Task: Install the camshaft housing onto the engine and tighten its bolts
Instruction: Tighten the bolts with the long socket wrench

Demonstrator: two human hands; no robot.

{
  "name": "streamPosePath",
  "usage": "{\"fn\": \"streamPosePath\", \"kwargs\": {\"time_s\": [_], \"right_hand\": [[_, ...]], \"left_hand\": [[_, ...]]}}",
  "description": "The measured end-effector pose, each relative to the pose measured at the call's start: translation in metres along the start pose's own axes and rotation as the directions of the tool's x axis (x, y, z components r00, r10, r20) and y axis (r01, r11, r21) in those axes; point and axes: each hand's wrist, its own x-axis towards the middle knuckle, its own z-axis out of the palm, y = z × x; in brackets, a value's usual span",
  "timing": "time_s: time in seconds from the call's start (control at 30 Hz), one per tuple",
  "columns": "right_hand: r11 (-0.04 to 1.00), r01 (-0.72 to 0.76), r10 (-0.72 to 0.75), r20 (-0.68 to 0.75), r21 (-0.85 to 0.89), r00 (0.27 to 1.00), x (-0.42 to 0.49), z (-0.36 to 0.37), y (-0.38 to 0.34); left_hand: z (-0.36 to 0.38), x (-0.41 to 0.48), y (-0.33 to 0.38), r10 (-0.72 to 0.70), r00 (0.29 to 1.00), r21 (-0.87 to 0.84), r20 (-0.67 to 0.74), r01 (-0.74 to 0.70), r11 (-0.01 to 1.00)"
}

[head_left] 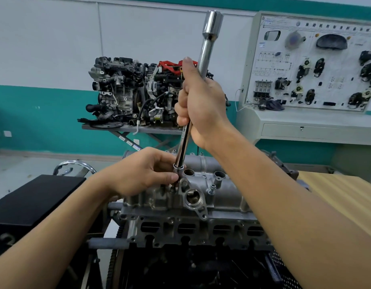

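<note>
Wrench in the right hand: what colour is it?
The wrench is shiny silver chrome; head view.

A metal stand (105, 242) carries the engine (190, 226); at twelve o'clock, a grey table (126, 128) bears a second engine (122, 90).

Bright, even, seemingly overhead indoor light; soft, faint shadows. Sharp glare along chrome wrench (207, 44). Wide-angle bending at edges; lettering on far right display board (284, 59) slightly soft.

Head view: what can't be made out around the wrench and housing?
- Head view: tip of the wrench and its bolt, hidden by fingers of the left hand.
- Head view: right end of the camshaft housing, behind the forearm of the right hand.
- Head view: display board lettering, too small and blurred.
</note>
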Motion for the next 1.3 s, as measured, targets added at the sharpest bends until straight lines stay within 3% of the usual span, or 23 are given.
{"fn": "streamPosePath", "kwargs": {"time_s": [0.23, 0.4, 0.57, 1.3], "right_hand": [[0.998, 0.033, -0.039, -0.131, -0.047, 0.991, 0.017, -0.009, -0.033], [0.987, 0.022, -0.045, -0.148, -0.157, 0.988, 0.012, -0.04, -0.044], [0.993, 0.0, -0.017, -0.147, -0.115, 0.989, 0.005, -0.061, -0.039], [0.995, -0.069, 0.072, 0.041, -0.07, 0.997, 0.01, -0.066, -0.03]], "left_hand": [[-0.003, 0.012, 0.021, 0.095, 0.985, -0.072, -0.147, -0.106, 0.992], [0.031, 0.046, 0.04, 0.107, 0.99, 0.007, -0.096, -0.106, 0.994], [0.045, 0.058, 0.038, 0.09, 0.994, 0.023, -0.061, -0.088, 0.996], [0.056, 0.049, 0.029, 0.016, 0.989, -0.088, -0.149, -0.029, 0.996]]}}
